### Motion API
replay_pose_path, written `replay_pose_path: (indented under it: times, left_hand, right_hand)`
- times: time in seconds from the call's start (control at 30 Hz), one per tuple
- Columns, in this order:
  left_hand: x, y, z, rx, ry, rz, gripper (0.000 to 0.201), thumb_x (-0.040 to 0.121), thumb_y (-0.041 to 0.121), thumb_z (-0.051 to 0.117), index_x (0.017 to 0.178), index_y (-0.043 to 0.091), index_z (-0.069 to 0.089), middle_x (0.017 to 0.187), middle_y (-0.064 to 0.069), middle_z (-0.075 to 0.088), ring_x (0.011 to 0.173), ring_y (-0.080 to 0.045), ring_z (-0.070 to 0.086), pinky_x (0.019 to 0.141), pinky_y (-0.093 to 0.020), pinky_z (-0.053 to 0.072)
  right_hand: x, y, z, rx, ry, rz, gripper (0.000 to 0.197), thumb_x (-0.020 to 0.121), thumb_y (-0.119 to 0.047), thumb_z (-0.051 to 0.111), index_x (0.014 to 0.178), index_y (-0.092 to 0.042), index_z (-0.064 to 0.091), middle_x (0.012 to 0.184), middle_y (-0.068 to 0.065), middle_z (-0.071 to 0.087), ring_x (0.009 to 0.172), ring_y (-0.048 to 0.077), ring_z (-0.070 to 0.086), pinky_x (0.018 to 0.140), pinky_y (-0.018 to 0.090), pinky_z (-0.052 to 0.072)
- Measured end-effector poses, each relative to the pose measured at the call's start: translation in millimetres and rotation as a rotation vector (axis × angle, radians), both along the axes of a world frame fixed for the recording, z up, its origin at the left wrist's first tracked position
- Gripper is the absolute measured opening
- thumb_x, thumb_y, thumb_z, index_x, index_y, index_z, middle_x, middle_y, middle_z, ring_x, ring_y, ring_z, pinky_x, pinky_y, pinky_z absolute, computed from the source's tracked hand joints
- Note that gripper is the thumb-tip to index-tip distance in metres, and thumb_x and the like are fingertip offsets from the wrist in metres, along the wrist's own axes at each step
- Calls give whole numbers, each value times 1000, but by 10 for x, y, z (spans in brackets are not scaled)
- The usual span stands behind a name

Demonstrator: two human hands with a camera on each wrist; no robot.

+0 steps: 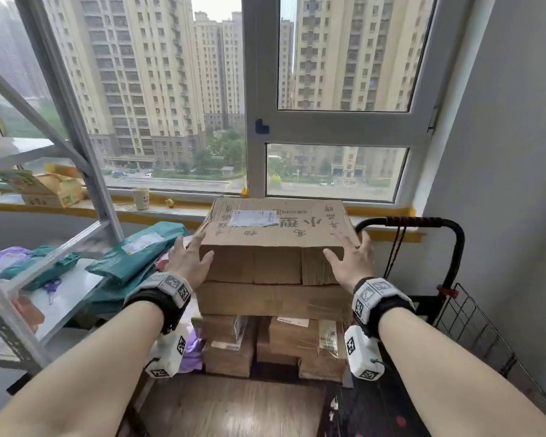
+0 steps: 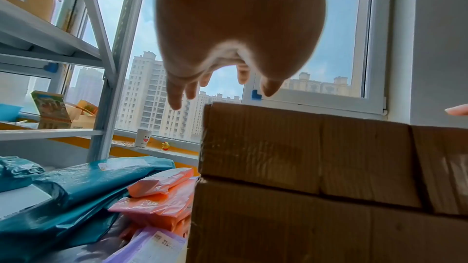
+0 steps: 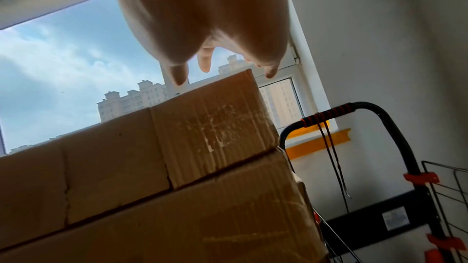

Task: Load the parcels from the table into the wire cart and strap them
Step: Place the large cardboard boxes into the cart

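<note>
A large cardboard box [image 1: 275,230] with a white label tops a stack of brown parcels; the second box [image 1: 275,299] lies under it and smaller boxes [image 1: 293,342] sit below. My left hand [image 1: 189,257] is at the top box's front left corner and my right hand [image 1: 350,258] at its front right corner, fingers straight and spread. In the left wrist view my left hand [image 2: 220,85] hovers over the top box [image 2: 303,153]; whether it touches is unclear. The right wrist view shows the right hand [image 3: 222,71] likewise above the box [image 3: 177,147]. The black wire cart [image 1: 454,247] stands on the right.
A dark cord [image 1: 394,250] hangs from the cart handle [image 1: 413,221]; its wire side panel [image 1: 473,326] is folded out at the right. Teal mailer bags [image 1: 139,253] and pink and purple ones [image 2: 162,191] lie on the table to the left. A metal shelf frame [image 1: 76,146] stands left.
</note>
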State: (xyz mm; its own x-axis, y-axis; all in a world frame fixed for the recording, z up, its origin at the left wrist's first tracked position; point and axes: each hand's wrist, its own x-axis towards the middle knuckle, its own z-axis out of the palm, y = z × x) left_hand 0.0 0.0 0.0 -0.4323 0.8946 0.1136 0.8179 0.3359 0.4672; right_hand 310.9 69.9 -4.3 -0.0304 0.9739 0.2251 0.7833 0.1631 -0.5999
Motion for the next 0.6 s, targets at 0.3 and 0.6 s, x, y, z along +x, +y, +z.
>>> replay_pose_path:
  times: [0.3, 0.6]
  left_hand:
    - [-167, 252, -237, -8, -144, -51, 53, 97, 49, 34, 147, 38, 21, 156, -13, 7, 141, -38, 23, 116, -49, 20]
    - [-246, 319, -272, 100, -324, -70, 48, 97, 47, 35, 142, 32, 34, 147, -14, 37, 134, -33, 37, 112, -48, 29]
  right_hand:
    - [-38, 125, -168, -31, 214, -112, 46, 98, -41, 38, 142, -28, 37, 143, 16, 34, 129, 33, 39, 107, 41, 33]
    - [-20, 184, -89, -84, 513, -256, 57, 96, -33, 50, 144, -7, 31, 144, 15, 42, 130, 31, 42, 106, 36, 34]
